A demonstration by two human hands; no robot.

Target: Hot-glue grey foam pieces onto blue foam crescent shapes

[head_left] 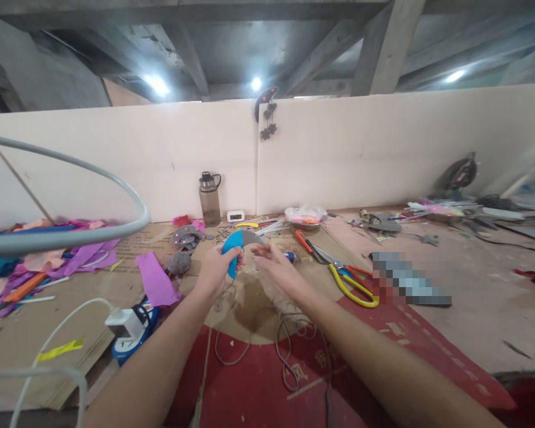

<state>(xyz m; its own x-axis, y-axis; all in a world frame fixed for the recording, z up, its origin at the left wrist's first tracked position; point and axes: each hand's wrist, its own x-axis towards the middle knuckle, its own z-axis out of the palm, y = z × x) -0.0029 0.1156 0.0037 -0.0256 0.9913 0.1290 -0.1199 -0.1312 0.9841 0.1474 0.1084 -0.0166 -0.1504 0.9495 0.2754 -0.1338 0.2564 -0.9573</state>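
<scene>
A crescent shape (233,241), bright blue on one part and grey toward its right end, stands up in my left hand (218,267). My left thumb presses on its blue face and the fingers wrap behind. Close to the grey end is my right hand (271,261), its fingers bent inward. Whatever those fingers hold is too small or blurred to make out. Loose loops of thin grey yarn (289,351) lie below both hands on the red and brown cardboard (258,386). A grey yarn ball (179,262) sits left of my left hand.
Yellow-handled scissors (352,291) and an orange cutter (304,241) lie to the right. A bottle (210,202), white timer (236,216) and bowl (307,221) stand along the back board. A power strip (134,339), purple scraps (156,279) and a grey tube (116,178) are at left.
</scene>
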